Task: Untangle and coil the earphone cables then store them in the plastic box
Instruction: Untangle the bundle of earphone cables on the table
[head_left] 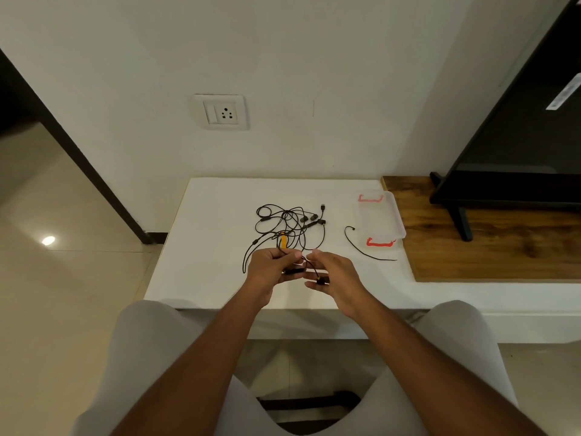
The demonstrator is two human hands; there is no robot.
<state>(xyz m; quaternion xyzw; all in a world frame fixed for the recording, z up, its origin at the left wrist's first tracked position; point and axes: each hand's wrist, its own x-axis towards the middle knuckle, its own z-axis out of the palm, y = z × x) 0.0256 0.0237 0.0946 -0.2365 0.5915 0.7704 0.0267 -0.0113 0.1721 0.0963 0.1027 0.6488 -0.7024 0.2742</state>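
Observation:
A tangle of black earphone cables (287, 226) lies on the white table (213, 247), with a yellow piece in its middle. My left hand (270, 269) grips a strand from the near end of the tangle, fingers curled round it. My right hand (333, 275) pinches the same strand just right of it, and a small black and yellow plug rests on its lower fingers. A separate black cable (361, 248) lies loose to the right. The clear plastic box (380, 220) with red clips stands at the table's right, lid on.
A wooden board (487, 234) adjoins the table on the right and carries a black TV on its stand (503, 171). A wall socket (221, 112) sits above the table. My knees are under the near edge.

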